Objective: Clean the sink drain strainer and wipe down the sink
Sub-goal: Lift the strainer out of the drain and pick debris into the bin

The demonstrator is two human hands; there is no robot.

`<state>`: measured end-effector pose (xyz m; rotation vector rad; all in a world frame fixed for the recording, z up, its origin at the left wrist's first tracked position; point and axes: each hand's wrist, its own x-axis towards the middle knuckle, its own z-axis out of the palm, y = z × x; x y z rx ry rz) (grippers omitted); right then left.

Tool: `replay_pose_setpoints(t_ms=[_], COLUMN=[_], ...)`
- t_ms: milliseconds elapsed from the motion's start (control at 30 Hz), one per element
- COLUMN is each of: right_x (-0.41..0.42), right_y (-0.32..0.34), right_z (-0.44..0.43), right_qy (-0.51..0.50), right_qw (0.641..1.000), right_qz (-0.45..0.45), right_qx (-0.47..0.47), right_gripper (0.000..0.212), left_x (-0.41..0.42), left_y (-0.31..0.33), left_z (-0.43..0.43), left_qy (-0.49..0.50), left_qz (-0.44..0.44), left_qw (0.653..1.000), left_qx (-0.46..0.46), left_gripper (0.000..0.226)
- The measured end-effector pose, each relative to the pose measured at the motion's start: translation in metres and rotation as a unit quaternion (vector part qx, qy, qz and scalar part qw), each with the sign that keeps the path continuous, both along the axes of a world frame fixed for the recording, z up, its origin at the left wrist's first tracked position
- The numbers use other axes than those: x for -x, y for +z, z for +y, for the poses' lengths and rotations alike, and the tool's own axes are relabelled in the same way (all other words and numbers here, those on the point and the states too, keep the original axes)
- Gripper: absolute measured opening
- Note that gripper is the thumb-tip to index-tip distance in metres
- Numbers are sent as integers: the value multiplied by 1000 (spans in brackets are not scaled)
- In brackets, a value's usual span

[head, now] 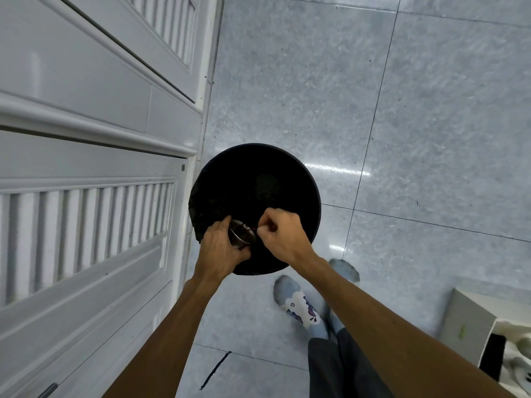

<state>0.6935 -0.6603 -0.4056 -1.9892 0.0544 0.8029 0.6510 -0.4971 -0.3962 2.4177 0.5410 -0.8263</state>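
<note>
Your left hand (219,248) grips the metal strainer (241,235) over the black bin (255,179) at frame centre. Your right hand (283,232) is curled tight beside it — pinching something thin, too small to tell.

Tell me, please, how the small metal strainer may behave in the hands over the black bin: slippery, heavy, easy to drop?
The strainer looks thin and shiny, so probably light, rigid and perhaps slippery. The left hand cups it at a tilt above the bin, so if it slipped it would likely fall inside.
</note>
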Motion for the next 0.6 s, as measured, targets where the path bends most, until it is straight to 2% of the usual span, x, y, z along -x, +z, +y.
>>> replay_pose_setpoints(t_ms=[67,100,167,233,367,400,500,533,600], right_x=[-1,-2,-3,2,2,1,3,4,3], right_y=[1,0,-2,-3,0,0,0,-2,0], right_z=[-2,-3,-4,-2,-1,-1,3,3,4], right_qy=[-82,-85,-11,42,-77,-69,42,37,-35], right_qw=[996,996,999,998,996,997,999,999,998], right_qz=[-33,-26,33,45,-37,-32,2,-9,-45], right_qx=[-9,-21,-32,-17,-21,-31,-14,-4,7], right_gripper=[10,10,10,10,11,10,8,8,8], left_x=[0,0,-1,-2,-4,-4,-5,-6,-6], left_y=[0,-1,-1,0,2,2,2,3,3], left_z=[2,3,5,6,5,6,6,6,6], left_qy=[-2,-3,-6,-1,32,35,27,23,24], left_qz=[7,9,15,12,10,11,17,18,18], left_qw=[1000,1000,1000,999,998,998,998,998,997], left_qx=[3,7,19,29,46,48,58,62,67], left_gripper=[89,91,94,94,91,88,85,85,84])
